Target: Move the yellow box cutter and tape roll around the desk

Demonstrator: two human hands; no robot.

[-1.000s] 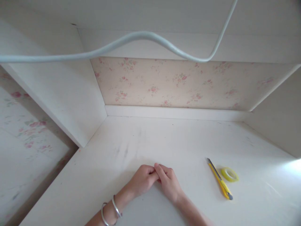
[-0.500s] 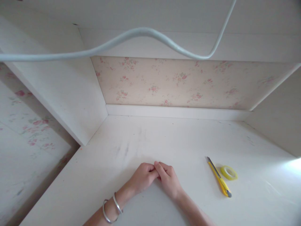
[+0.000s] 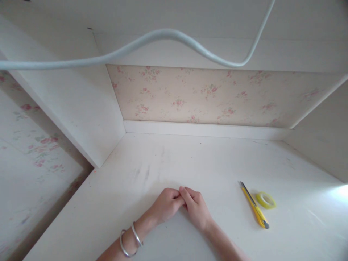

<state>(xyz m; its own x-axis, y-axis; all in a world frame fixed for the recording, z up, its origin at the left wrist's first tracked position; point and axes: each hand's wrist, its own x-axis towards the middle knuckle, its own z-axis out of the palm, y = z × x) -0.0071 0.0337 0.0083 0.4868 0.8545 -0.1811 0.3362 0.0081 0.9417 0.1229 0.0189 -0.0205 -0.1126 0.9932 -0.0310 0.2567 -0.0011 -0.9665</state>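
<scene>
The left hand point(image 3: 167, 205) and the right hand point(image 3: 198, 209) meet at the lower centre of the frame, resting on the white tabletop point(image 3: 214, 163). The fingers of both are curled in and clenched against each other, the right thumb laid over the left hand where they join — whatever may lie between the palms is hidden. Two silver bangles point(image 3: 137, 235) circle the left wrist, toward the bottom edge of the frame.

At the lower right of the frame, well apart from the hands, a yellow utility knife point(image 3: 255, 205) lies flat on the tabletop, slanted so that its blade end points to the upper left. A roll of yellow tape point(image 3: 262, 203) lies just beside it, on the knife's right.

Dark smudges point(image 3: 147, 172) mark the tabletop left of centre. A white cable point(image 3: 168, 34) bends across the upper part of the frame, in front of the floral wallpaper point(image 3: 195, 96) — pink flowers on a pale ground — and a white side panel point(image 3: 73, 105) stands at the left.
</scene>
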